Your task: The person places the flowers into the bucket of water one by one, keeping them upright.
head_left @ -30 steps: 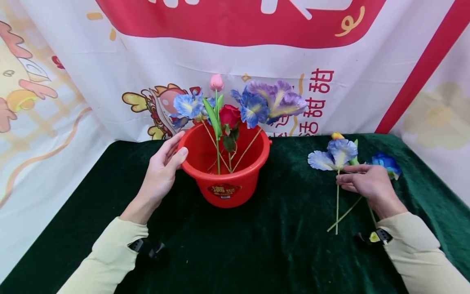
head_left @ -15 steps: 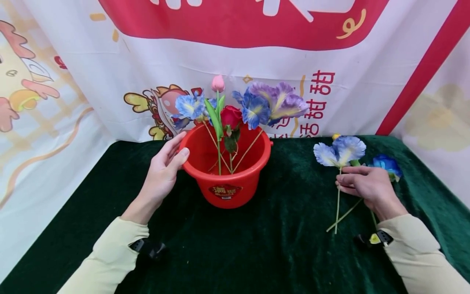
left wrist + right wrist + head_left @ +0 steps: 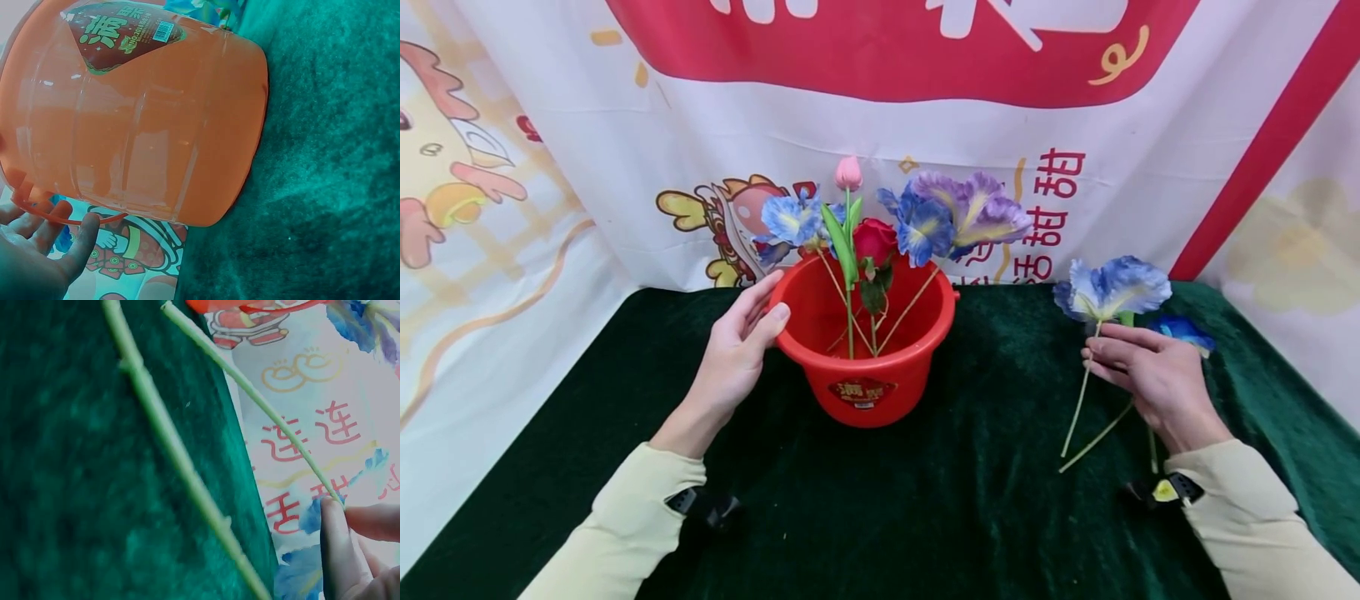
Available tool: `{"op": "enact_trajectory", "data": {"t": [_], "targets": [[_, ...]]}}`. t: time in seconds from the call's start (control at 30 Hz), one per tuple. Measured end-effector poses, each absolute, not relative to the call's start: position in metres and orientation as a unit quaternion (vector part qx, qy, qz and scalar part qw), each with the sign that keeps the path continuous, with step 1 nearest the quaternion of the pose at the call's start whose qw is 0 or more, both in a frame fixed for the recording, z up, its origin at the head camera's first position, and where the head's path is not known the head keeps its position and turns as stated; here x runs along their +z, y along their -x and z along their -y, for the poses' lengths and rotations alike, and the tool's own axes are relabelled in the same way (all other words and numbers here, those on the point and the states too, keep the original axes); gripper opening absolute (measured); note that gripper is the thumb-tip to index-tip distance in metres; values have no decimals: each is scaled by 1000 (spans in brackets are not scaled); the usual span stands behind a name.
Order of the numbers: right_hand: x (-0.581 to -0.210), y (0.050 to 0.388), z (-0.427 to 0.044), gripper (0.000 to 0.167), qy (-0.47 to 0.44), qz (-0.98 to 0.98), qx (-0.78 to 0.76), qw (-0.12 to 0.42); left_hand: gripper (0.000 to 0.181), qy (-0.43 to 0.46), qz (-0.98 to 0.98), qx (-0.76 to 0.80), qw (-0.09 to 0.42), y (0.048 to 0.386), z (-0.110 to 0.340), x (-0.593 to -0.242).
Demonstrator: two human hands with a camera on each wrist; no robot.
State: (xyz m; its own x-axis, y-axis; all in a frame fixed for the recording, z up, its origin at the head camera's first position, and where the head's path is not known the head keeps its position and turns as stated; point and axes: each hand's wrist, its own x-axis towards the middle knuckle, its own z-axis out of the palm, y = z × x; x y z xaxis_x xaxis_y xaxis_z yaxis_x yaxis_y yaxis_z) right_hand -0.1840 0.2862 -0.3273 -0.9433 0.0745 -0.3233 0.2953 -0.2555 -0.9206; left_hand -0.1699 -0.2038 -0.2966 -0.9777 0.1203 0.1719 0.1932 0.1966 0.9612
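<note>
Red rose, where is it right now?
In the head view, the red rose stands mid-picture in the red bucket, right of the pink tulip and left of a blue flower.

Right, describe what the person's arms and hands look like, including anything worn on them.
The left hand and right hand are ungloved. The left sleeve and right sleeve are long, plain and pale cream-yellow, with some creases. Each wrist carries a small dark device: the left device looks all black, while the right device shows a yellow patch.
</note>
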Motion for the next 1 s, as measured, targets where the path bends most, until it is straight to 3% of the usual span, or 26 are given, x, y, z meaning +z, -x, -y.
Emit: {"op": "enact_trajectory", "data": {"t": [0.47, 0.53, 0.77, 1.0], "targets": [[-305, 175, -257, 24, -119, -561, -814, 97, 64, 106, 762, -638, 23, 171, 205, -297], [-303, 173, -252, 31, -110, -558, -817, 93, 65, 108, 761, -640, 22, 171, 205, -298], [-285, 174, -231, 80, -91, -562, -818, 76, 65, 110, 761, -639, 24, 171, 205, -299], [-254, 178, -205, 77, -78, -555, -827, 48, 64, 110, 764, -635, 25, 171, 205, -297]]}}
